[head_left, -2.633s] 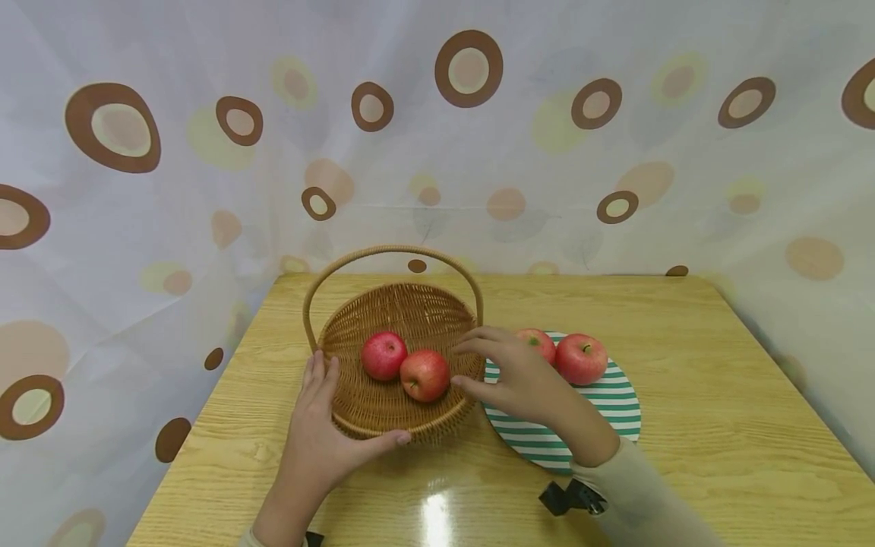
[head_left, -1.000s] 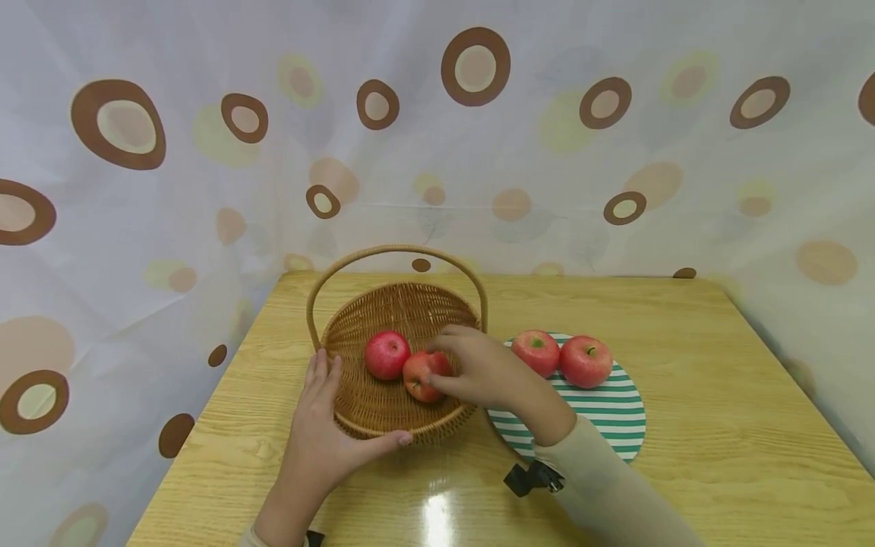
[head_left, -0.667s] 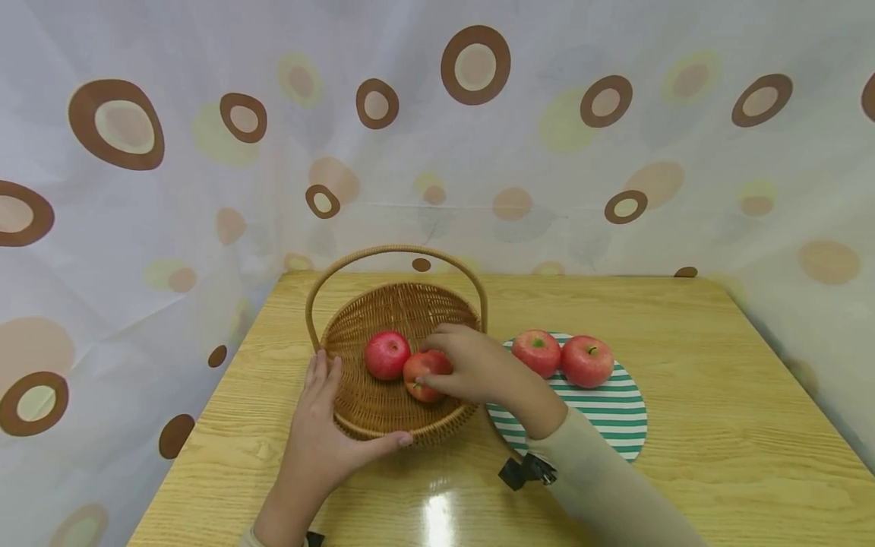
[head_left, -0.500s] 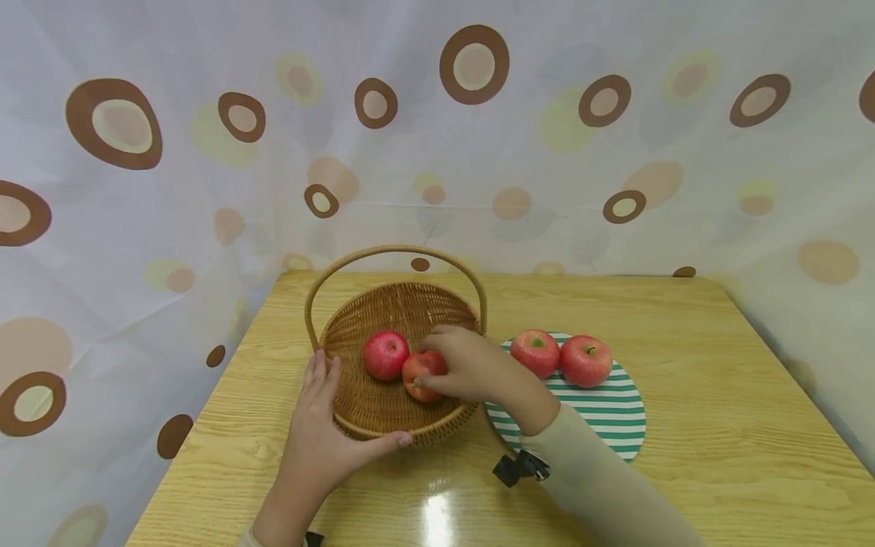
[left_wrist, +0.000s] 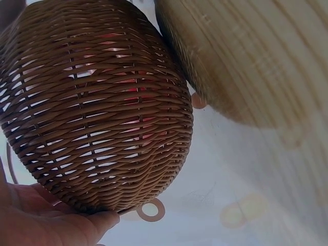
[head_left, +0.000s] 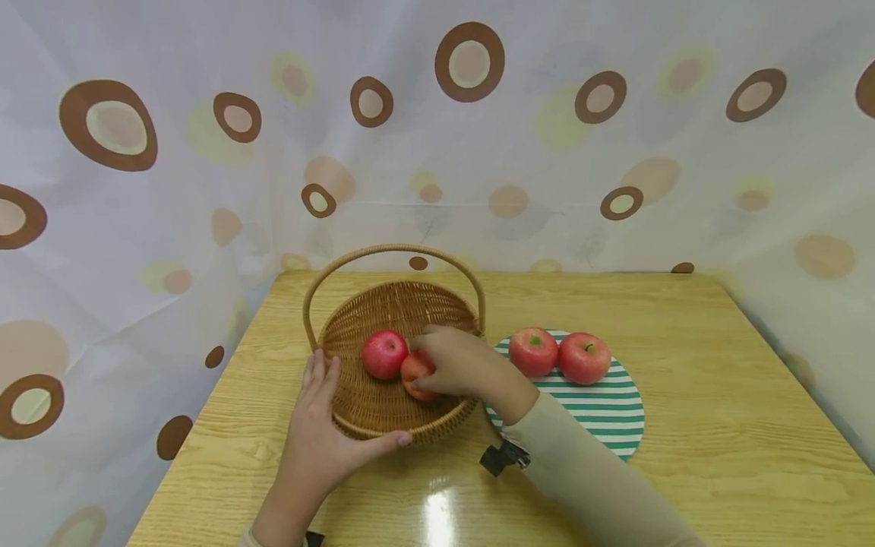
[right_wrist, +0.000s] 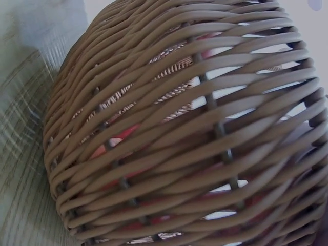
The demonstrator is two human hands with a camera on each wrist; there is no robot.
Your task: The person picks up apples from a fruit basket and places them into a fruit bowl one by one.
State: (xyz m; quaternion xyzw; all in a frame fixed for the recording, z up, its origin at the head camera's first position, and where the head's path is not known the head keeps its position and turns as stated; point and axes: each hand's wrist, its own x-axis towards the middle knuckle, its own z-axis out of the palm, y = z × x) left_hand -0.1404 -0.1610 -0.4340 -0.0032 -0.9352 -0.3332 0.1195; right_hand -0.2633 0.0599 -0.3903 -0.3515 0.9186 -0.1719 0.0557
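Note:
A brown wicker basket (head_left: 369, 414) with a tall arched handle stands on the left half of the table. My left hand (head_left: 317, 441) spreads along its left and front side, fingers straight on the left rim and thumb along the front rim. Inside lie two red apples, touching or nearly so. My right hand (head_left: 465, 368) reaches over the right rim, its thumb and fingers round the orange-red apple (head_left: 417, 371), partly covering it. The pinker apple (head_left: 384, 354) lies just left of that. Through the weave (right_wrist: 169, 128) in the right wrist view, only patches of red show.
Right of the basket, a round green-and-white striped placemat (head_left: 601, 410) bears two more apples side by side, a left one (head_left: 533, 352) and a right one (head_left: 584, 358). A light wooden table (head_left: 711, 395) lies under everything. A patterned curtain (head_left: 410, 152) closes off the back and sides.
My right hand has moved left from beside the basket's right rim into it and closed its fingers on the orange-red apple. My left hand and the basket stay in place.

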